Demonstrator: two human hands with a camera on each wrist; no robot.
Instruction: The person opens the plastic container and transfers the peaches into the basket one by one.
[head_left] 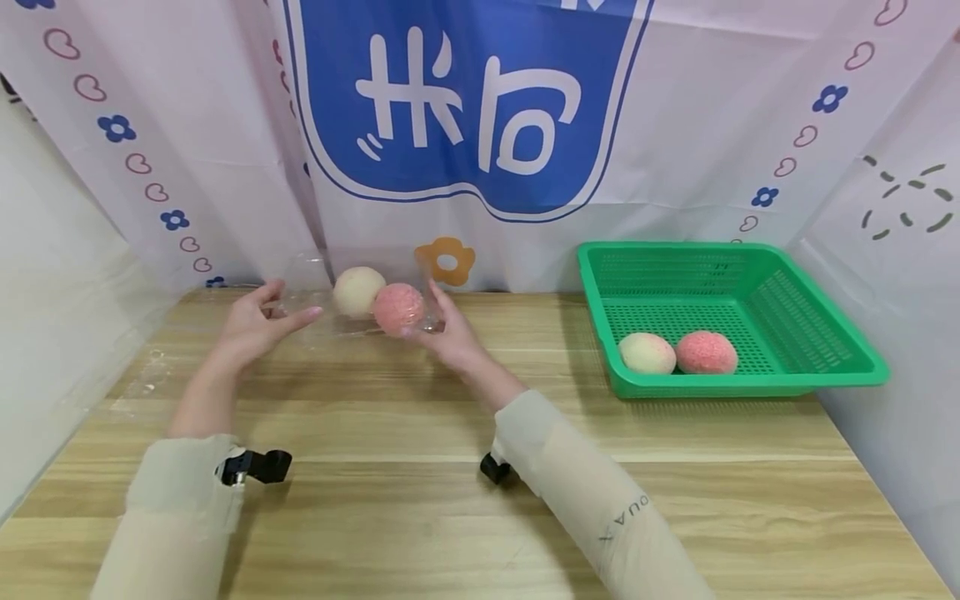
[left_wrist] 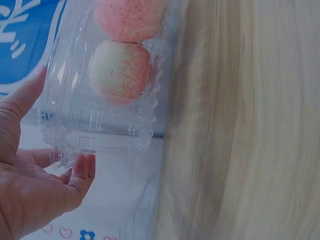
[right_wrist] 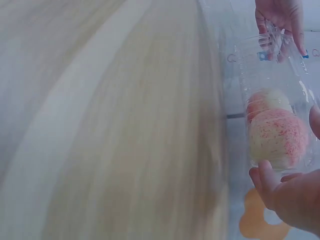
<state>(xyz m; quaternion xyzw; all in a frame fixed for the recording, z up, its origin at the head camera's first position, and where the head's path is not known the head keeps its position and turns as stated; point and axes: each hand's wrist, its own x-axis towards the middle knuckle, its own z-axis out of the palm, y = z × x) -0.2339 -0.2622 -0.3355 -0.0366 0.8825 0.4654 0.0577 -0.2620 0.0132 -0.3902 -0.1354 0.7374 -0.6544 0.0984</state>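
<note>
A clear plastic box point(left_wrist: 110, 132) holding a whitish ball point(head_left: 359, 292) and a pink ball point(head_left: 399, 308) is held up at the back of the table. My left hand point(head_left: 251, 327) grips its left end, thumb on one side and fingertips underneath, as the left wrist view shows. At the other end my right hand point(head_left: 452, 333) holds the box beside the pink ball, fingers curled round the edge. In the right wrist view both balls lie close together near my right hand point(right_wrist: 292, 197).
A green basket point(head_left: 750, 381) stands at the right with a cream-pink ball point(head_left: 647, 353) and a pink ball point(head_left: 707, 352) at its front. Other clear plastic point(head_left: 150, 375) lies at the left. Printed cloth point(head_left: 510, 242) hangs behind the wooden table point(head_left: 390, 517).
</note>
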